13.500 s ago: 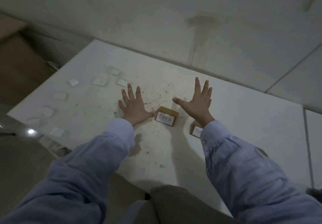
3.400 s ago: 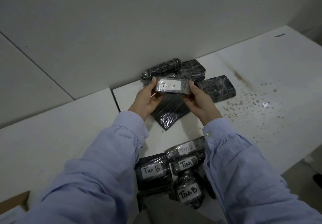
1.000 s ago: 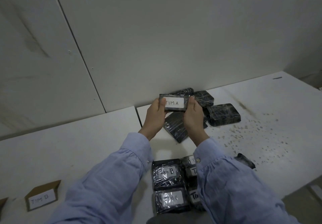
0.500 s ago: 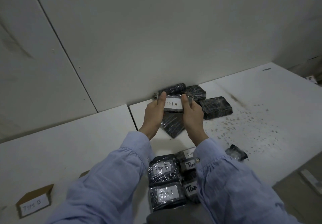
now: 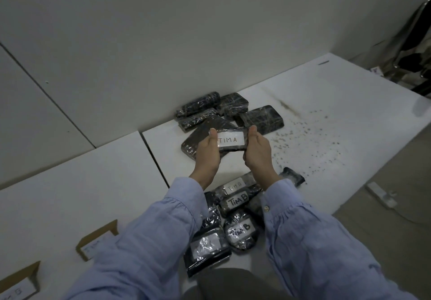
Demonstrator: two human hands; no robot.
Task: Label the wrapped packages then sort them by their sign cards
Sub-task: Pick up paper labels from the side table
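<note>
I hold a black wrapped package [image 5: 231, 139] with a white label reading "TIM A" above the table. My left hand [image 5: 208, 151] grips its left end, thumb on the label edge, and my right hand [image 5: 256, 150] grips its right end. Behind it, against the wall, lies a pile of unlabelled black packages [image 5: 233, 110]. Near the table's front edge sit several packages labelled "Tim B" [image 5: 236, 200], partly hidden by my sleeves. Two brown sign cards stand at the lower left, one [image 5: 96, 243] faintly lettered, the other [image 5: 19, 285] ending in "B".
The white table [image 5: 338, 113] is made of two panels with a seam running front to back; dark specks mark its right part. One small black package [image 5: 292, 176] lies apart by my right sleeve. A chair stands at the far right, beyond the table's corner.
The held package has come a little lower and closer, with both hands still on it. The view has tilted down, showing more of the labelled packages and a second sign card.
</note>
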